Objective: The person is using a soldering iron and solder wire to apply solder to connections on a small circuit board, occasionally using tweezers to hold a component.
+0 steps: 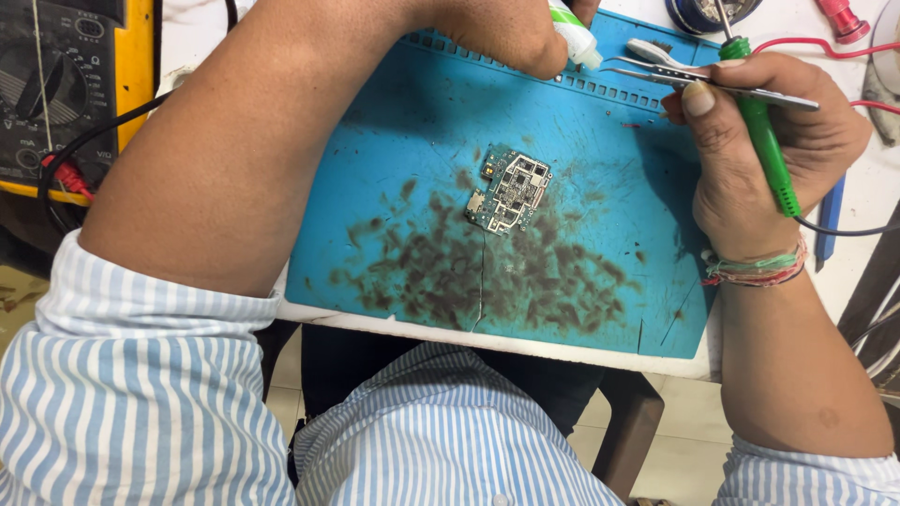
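Your right hand grips a green-handled soldering iron and tweezers together; keep both steady. Your left hand is closed around a small white bottle at the mat's far edge. The circuit board lies mid-mat, nearer than both hands and apart from your fingers.

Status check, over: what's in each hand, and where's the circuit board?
Left hand grips small white bottle. Right hand holds green soldering iron plus tweezers. Circuit board lies untouched on blue mat; nothing covering it.

I see a white table bearing a blue mat (scorched dark), multimeter far left.
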